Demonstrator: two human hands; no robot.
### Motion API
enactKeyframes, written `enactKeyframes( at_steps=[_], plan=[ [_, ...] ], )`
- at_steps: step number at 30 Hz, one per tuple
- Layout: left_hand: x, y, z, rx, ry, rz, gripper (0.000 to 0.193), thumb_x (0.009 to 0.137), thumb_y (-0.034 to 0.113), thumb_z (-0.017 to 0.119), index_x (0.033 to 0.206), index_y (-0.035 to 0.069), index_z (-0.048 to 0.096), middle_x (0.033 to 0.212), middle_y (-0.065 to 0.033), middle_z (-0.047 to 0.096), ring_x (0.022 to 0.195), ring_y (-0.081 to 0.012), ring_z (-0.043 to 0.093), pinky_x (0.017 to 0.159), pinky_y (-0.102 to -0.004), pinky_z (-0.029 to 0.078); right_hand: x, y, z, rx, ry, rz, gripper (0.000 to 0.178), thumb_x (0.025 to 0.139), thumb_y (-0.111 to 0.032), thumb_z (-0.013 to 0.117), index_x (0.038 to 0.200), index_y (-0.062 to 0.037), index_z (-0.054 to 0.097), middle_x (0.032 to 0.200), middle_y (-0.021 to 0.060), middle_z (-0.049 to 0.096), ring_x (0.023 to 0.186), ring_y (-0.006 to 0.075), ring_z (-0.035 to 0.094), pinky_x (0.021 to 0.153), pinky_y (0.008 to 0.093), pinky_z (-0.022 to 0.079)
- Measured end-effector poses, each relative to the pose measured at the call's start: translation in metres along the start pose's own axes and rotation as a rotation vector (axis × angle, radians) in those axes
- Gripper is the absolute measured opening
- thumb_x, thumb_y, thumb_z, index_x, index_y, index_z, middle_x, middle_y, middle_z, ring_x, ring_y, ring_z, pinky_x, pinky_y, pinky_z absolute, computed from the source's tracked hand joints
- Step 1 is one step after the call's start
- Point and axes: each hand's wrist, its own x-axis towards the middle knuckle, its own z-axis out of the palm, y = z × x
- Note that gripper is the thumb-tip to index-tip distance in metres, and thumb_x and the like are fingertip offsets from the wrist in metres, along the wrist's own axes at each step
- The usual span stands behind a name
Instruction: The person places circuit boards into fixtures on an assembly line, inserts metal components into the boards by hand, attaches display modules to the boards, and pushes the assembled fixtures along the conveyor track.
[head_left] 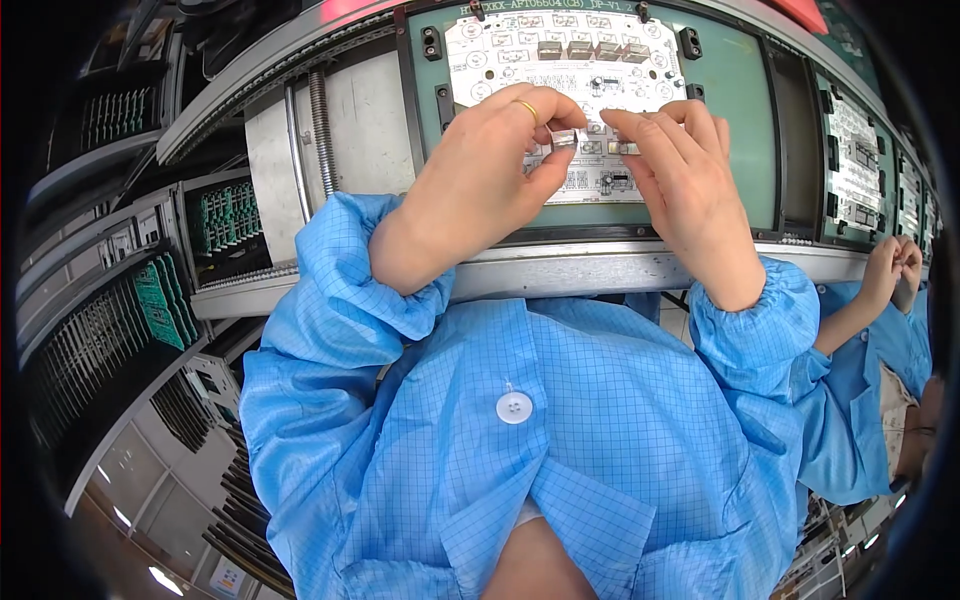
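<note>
Pinching a small, boxy component (565,139) between thumb and fingertips, the left hand (562,135) is over the lower middle of a white circuit board (560,85); whether the component touches the board cannot be told. A yellow ring (527,110) circles one finger of that hand. Facing it, the right hand (622,140) bends its fingers over the right part of the board, index finger and thumb apart, and I cannot tell whether anything is held between them. Higher on the board, four box-shaped parts (579,50) stand side by side in a row. The board lies on a green plate (740,150), with black clips (690,42) near its edges. Between the plate and the person's blue checked coat (620,400) runs a metal rail (570,272). Left of the plate, a ribbed rod (321,130) lies near a smooth bar (295,140), and farther left a rack holds upright green boards (165,300). At the far right, a co-worker's hands (885,270) are close together, near another white board (852,150).
</note>
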Motion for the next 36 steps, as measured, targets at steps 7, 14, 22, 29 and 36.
enactKeyframes(
  at_steps=[7, 14, 22, 29, 36],
  plan=[
    [0.004, -0.009, 0.014, 0.111, 0.024, 0.134, 0.024, 0.083, 0.003, 0.074, 0.107, 0.003, 0.068, 0.097, -0.0095, 0.069, 0.088, -0.0238, 0.065, 0.079, -0.0326, 0.054, 0.001, -0.002, -0.007, 0.028, 0.029, 0.025, 0.047, 0.080, 0.001, 0.070, 0.126, -0.0083, 0.063, 0.107, 0.0073, 0.065, 0.101, 0.0278, 0.055, 0.089, 0.0385, 0.041],
    [0.012, -0.011, 0.027, 0.193, 0.048, 0.244, 0.024, 0.081, 0.002, 0.075, 0.103, 0.005, 0.068, 0.097, -0.0082, 0.068, 0.097, -0.0282, 0.059, 0.082, -0.0367, 0.051, -0.006, 0.012, -0.015, 0.084, 0.214, 0.090, 0.048, 0.083, -0.003, 0.072, 0.129, -0.0095, 0.062, 0.118, 0.0088, 0.063, 0.107, 0.0275, 0.056, 0.093, 0.0374, 0.040],
    [0.015, -0.006, 0.030, 0.235, -0.046, 0.204, 0.029, 0.081, 0.000, 0.070, 0.109, 0.002, 0.063, 0.102, -0.0128, 0.064, 0.102, -0.0321, 0.055, 0.092, -0.0391, 0.048, -0.017, 0.011, -0.012, 0.108, 0.197, 0.138, 0.045, 0.083, -0.002, 0.072, 0.126, -0.0081, 0.063, 0.118, 0.0098, 0.063, 0.107, 0.0282, 0.056, 0.093, 0.0375, 0.041],
    [0.015, -0.007, 0.033, 0.294, 0.014, 0.273, 0.027, 0.081, 0.002, 0.072, 0.106, 0.005, 0.064, 0.099, -0.0093, 0.066, 0.097, -0.0298, 0.058, 0.084, -0.0391, 0.052, -0.018, 0.011, -0.014, 0.093, 0.161, 0.144, 0.045, 0.082, 0.002, 0.071, 0.126, -0.0032, 0.063, 0.122, 0.0152, 0.062, 0.108, 0.0324, 0.057, 0.093, 0.0396, 0.046],
    [0.015, -0.007, 0.032, 0.326, -0.059, 0.261, 0.033, 0.081, 0.002, 0.072, 0.112, 0.005, 0.061, 0.101, -0.0111, 0.064, 0.100, -0.0311, 0.057, 0.087, -0.0401, 0.051, -0.018, 0.011, -0.011, 0.127, 0.201, 0.137, 0.044, 0.084, -0.001, 0.071, 0.127, -0.0062, 0.063, 0.117, 0.0115, 0.062, 0.104, 0.0287, 0.056, 0.094, 0.0372, 0.041]
  ],
)
